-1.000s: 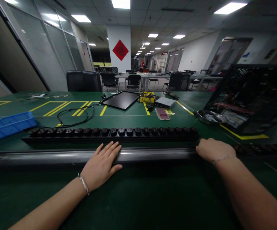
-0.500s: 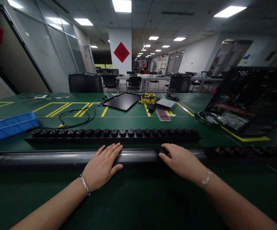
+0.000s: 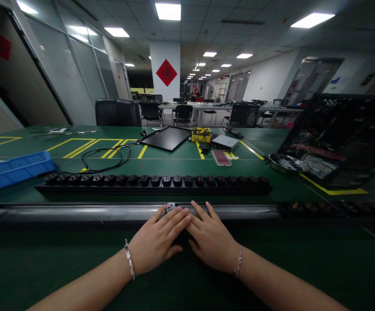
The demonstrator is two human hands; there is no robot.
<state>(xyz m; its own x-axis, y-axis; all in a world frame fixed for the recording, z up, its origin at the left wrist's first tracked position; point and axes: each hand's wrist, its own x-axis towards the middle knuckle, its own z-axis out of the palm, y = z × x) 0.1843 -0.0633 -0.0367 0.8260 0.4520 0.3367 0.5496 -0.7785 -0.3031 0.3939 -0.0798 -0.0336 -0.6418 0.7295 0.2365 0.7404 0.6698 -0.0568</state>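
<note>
A long black channel with a shiny metal inside [image 3: 77, 212] lies across the green table in front of me. In it, at the middle, sits a small socket block [image 3: 170, 207], partly hidden by fingers. My left hand [image 3: 158, 237] lies with straight fingers at the block, its fingertips touching or just over it. Just to the right, my right hand [image 3: 215, 242] has its fingers spread over the channel, and its fingertips meet those of my left hand. Neither hand is closed round anything. Behind the channel stands a black strip with a row of round sockets [image 3: 155, 181].
A blue bin [image 3: 15, 170] is at the left, with a black cable [image 3: 109, 162] near it. Behind are a flat black panel [image 3: 166, 138], a yellow box [image 3: 202, 134] and a grey box [image 3: 225, 141]. At the right, a metal bowl [image 3: 286, 164] sits beside an open computer case [image 3: 343, 138].
My right hand has moved left along the channel, bringing the socket block from its fingers to the middle. My left hand has shifted slightly right, and the two hands now meet.
</note>
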